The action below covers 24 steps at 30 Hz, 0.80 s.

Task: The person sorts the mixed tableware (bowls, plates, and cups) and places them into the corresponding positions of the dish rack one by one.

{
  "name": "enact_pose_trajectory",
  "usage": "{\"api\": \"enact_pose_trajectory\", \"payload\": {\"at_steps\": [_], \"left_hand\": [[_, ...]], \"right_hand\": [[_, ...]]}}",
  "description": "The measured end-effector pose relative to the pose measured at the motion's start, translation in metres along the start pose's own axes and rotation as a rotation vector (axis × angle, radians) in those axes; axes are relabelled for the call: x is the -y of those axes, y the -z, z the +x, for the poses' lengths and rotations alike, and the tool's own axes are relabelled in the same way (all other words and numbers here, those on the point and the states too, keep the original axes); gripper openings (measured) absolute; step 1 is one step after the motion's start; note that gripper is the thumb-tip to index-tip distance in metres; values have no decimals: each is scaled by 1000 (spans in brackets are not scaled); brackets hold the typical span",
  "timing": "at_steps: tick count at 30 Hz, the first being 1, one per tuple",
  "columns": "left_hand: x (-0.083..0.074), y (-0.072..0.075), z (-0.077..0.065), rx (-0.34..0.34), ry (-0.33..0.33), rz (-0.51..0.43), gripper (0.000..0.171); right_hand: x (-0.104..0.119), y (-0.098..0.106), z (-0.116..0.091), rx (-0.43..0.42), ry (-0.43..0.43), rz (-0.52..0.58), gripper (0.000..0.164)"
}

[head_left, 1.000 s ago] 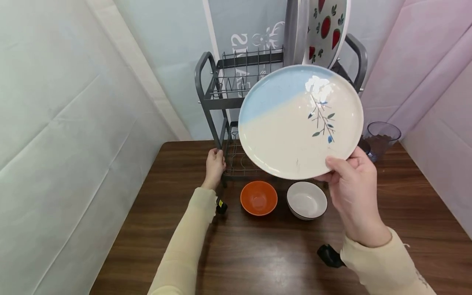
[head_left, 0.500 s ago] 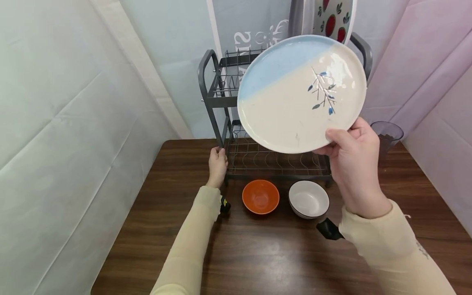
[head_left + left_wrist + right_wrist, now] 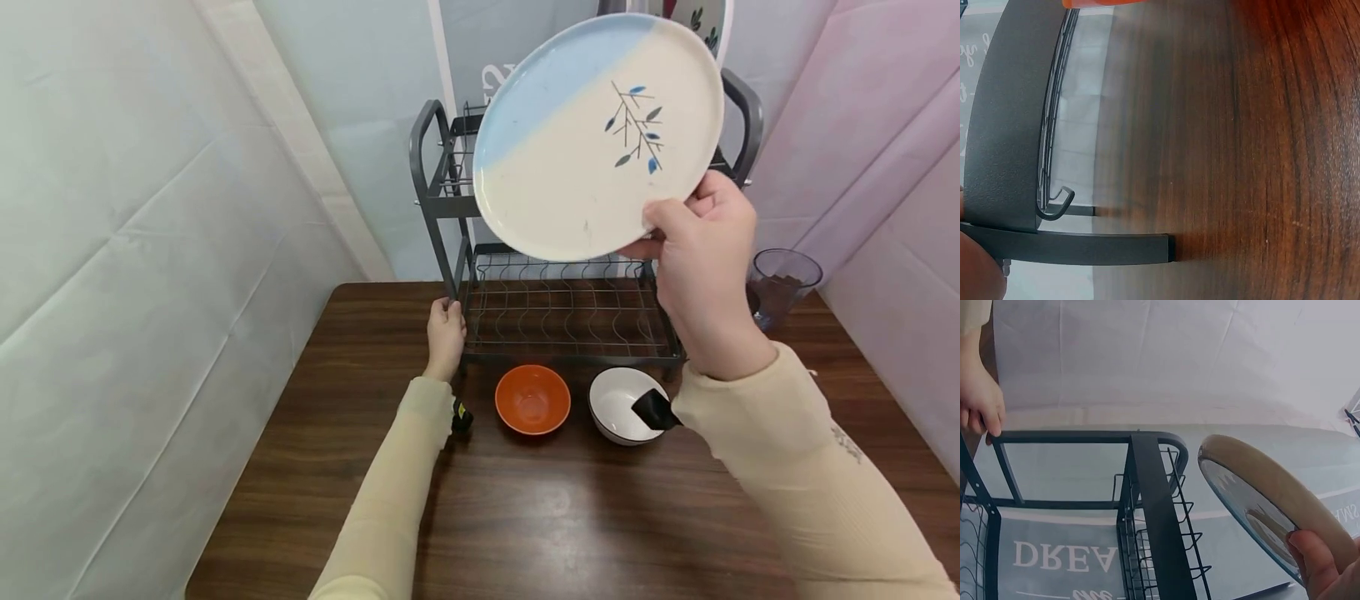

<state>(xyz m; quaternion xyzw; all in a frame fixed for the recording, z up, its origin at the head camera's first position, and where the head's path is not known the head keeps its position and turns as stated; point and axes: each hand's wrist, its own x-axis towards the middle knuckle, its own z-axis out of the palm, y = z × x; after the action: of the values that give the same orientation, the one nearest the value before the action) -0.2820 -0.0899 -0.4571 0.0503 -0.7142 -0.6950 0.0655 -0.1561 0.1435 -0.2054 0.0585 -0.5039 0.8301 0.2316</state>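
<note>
My right hand (image 3: pixel 708 275) pinches the lower right rim of a round cream-and-blue plate (image 3: pixel 543 179) with a leafy sprig on it, thumb on its face. The plate is raised in front of the upper tier of a dark two-tier dish rack (image 3: pixel 438 246). In the right wrist view the plate (image 3: pixel 1285 481) shows nearly edge-on beside the rack's top tier (image 3: pixel 1154 506). Low on the rack's left upright, my left hand (image 3: pixel 446 342) grips the frame. Only a bit of the left hand (image 3: pixel 979 269) shows in the left wrist view, against the rack's bar (image 3: pixel 1004 137).
An orange bowl (image 3: pixel 532 402) and a white bowl (image 3: pixel 611 408) stand before the rack on the wooden table (image 3: pixel 540 517). A clear tumbler (image 3: pixel 783 287) is at the rack's right. Partly hidden, a patterned plate (image 3: pixel 716 37) stands on the top tier. Curtains surround the table.
My right hand has lifted the plate, from before the rack's middle to its upper tier, uncovering the lower wire shelf. My left hand keeps its grip on the rack.
</note>
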Motion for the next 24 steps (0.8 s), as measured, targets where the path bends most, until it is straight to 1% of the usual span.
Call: {"api": "enact_pose_trajectory", "payload": {"at_steps": [4, 8, 13, 16, 19, 21, 24], "left_hand": [[1, -1, 0, -14, -5, 5, 33], [1, -2, 0, -16, -11, 10, 33], [1, -2, 0, -13, -13, -7, 33], [2, -3, 0, -6, -16, -20, 32], [4, -3, 0, -4, -17, -33, 32], [5, -3, 1, -2, -18, -40, 31], [6, -4, 0, 2, -21, -49, 32]], "right_hand": [[2, -7, 8, -22, 20, -65, 35], [2, -11, 14, -38, 51, -102, 33], [0, -16, 20, -44, 126, -148, 29], [0, -19, 24, -63, 182, -181, 27], [-3, -21, 28, -100, 247, -243, 28], [-5, -22, 31, -130, 299, -315, 28], [-8, -22, 34, -160, 353, -420, 26]]}}
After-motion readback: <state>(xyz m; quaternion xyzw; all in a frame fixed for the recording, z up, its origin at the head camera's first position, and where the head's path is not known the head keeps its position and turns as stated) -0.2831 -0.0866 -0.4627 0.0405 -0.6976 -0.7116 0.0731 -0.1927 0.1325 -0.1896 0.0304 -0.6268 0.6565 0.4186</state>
